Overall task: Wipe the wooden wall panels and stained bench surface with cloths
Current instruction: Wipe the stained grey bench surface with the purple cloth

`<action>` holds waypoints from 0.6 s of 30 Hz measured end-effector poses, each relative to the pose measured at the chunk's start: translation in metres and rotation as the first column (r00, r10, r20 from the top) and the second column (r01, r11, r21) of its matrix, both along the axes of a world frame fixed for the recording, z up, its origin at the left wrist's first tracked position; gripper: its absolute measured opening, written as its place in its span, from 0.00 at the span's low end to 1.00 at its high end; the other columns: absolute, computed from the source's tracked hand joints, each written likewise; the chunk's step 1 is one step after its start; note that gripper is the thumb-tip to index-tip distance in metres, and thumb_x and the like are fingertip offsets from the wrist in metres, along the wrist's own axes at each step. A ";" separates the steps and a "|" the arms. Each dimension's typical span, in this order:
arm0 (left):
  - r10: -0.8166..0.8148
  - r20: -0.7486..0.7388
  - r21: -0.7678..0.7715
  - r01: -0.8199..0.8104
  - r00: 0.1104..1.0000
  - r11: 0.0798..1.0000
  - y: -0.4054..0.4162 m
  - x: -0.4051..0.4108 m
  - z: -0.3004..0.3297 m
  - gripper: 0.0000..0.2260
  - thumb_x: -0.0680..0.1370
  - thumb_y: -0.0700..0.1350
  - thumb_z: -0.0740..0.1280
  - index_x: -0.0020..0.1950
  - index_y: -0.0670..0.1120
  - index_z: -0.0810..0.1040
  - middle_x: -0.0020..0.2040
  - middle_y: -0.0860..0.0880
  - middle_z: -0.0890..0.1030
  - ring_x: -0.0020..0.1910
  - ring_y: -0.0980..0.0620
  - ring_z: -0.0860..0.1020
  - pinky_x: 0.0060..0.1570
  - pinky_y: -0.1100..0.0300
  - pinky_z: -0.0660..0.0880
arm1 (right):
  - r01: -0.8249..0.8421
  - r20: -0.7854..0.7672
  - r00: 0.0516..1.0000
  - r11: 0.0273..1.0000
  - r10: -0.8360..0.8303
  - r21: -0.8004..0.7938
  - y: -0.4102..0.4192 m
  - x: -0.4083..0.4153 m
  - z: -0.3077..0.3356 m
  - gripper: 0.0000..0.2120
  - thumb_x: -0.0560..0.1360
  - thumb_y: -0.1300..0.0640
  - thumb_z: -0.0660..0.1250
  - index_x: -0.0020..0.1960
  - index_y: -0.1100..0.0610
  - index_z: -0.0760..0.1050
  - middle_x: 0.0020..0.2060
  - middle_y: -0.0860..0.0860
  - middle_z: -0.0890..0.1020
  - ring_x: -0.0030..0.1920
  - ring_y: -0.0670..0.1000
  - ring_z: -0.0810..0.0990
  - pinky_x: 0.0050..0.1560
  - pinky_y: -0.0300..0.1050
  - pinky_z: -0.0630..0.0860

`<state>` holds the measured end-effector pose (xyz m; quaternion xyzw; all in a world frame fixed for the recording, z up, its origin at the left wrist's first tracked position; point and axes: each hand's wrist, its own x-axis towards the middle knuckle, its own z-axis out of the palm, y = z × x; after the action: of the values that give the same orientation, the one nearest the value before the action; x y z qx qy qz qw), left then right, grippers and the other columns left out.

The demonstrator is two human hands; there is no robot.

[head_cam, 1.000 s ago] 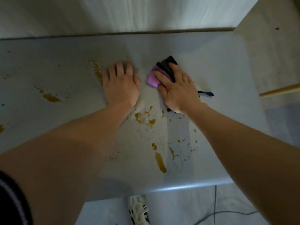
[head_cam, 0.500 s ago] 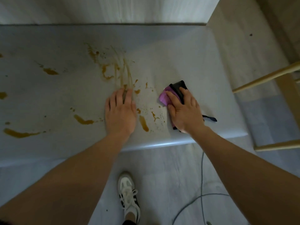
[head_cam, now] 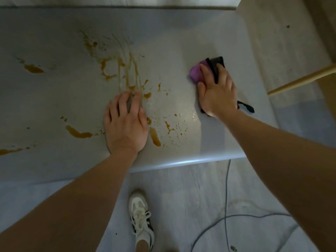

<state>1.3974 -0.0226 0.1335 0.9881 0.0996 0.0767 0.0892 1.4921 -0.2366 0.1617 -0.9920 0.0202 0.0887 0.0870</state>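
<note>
The grey bench (head_cam: 54, 99) carries brown stains (head_cam: 127, 73), smeared in streaks in the middle, with blobs to the left and near the front edge. My left hand (head_cam: 125, 124) lies flat on the bench with straight fingers, its fingertips at the lower end of the streaks. My right hand (head_cam: 216, 93) presses a purple and black cloth (head_cam: 195, 73) onto the bench's right part, fingers flat on top. A black strap of the cloth sticks out by my wrist. A strip of wooden wall panel (head_cam: 127, 0) shows at the top.
A wooden rod (head_cam: 300, 80) slants in from the right above the bench's end. My white shoe (head_cam: 141, 215) stands on the pale floor in front of the bench. A thin cable (head_cam: 225, 197) runs across the floor at the right.
My right hand has slid the cloth back toward the front edge, then away and to the right. My left hand dragged toward the front edge, leaving brown streaks behind its fingers.
</note>
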 end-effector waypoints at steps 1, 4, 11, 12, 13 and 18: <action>0.005 -0.001 -0.005 -0.005 1.000 1.000 0.000 0.000 0.000 0.20 0.81 0.50 0.54 0.74 0.52 0.63 0.71 0.46 0.66 0.69 0.43 0.63 0.70 0.47 0.57 | 0.001 0.006 1.000 1.000 -0.001 -0.007 0.001 -0.002 0.003 0.24 0.82 0.46 0.47 0.77 0.44 0.47 0.77 0.56 0.48 0.76 0.57 0.48 0.74 0.52 0.46; 0.005 0.015 0.001 -0.005 1.000 1.000 -0.001 0.000 0.001 0.21 0.81 0.51 0.54 0.73 0.51 0.64 0.70 0.46 0.68 0.68 0.43 0.64 0.69 0.46 0.59 | -0.013 0.046 0.999 1.000 0.012 0.022 0.009 -0.035 0.003 0.24 0.81 0.46 0.48 0.77 0.44 0.50 0.76 0.57 0.51 0.75 0.58 0.51 0.74 0.54 0.49; 0.003 0.065 0.031 -0.005 0.998 1.000 -0.001 -0.001 -0.001 0.20 0.80 0.51 0.53 0.72 0.50 0.66 0.69 0.45 0.70 0.66 0.42 0.67 0.68 0.46 0.62 | -0.242 0.045 0.970 0.969 0.240 0.046 0.007 -0.070 -0.001 0.24 0.79 0.43 0.48 0.75 0.41 0.55 0.76 0.56 0.56 0.74 0.59 0.56 0.73 0.53 0.53; 0.004 0.069 0.032 -0.007 0.998 0.999 -0.001 -0.001 -0.002 0.20 0.80 0.51 0.52 0.72 0.50 0.66 0.69 0.45 0.70 0.66 0.42 0.67 0.68 0.46 0.61 | -0.257 0.058 0.965 0.966 0.255 0.026 0.002 -0.055 -0.002 0.24 0.80 0.43 0.48 0.75 0.41 0.54 0.76 0.56 0.55 0.74 0.59 0.56 0.73 0.52 0.52; 0.007 0.068 0.028 -0.009 0.998 1.000 0.000 -0.001 -0.002 0.21 0.80 0.51 0.52 0.72 0.50 0.66 0.69 0.45 0.70 0.67 0.42 0.66 0.68 0.46 0.61 | -0.236 0.079 0.969 0.972 0.234 0.015 -0.002 -0.037 -0.002 0.24 0.80 0.43 0.49 0.75 0.41 0.54 0.76 0.55 0.55 0.74 0.59 0.56 0.73 0.51 0.52; 0.012 0.049 0.007 -0.013 0.999 1.000 0.000 0.002 -0.002 0.21 0.80 0.51 0.52 0.73 0.51 0.65 0.70 0.46 0.68 0.68 0.43 0.65 0.68 0.46 0.60 | -0.029 0.087 0.996 1.000 0.029 -0.009 -0.003 0.011 -0.004 0.24 0.81 0.45 0.48 0.76 0.44 0.51 0.76 0.56 0.51 0.75 0.57 0.52 0.74 0.51 0.48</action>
<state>1.3991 -0.0228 0.1316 0.9856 0.1032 0.1016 0.0876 1.5035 -0.2395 0.1575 -0.9955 0.0024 0.0464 0.0825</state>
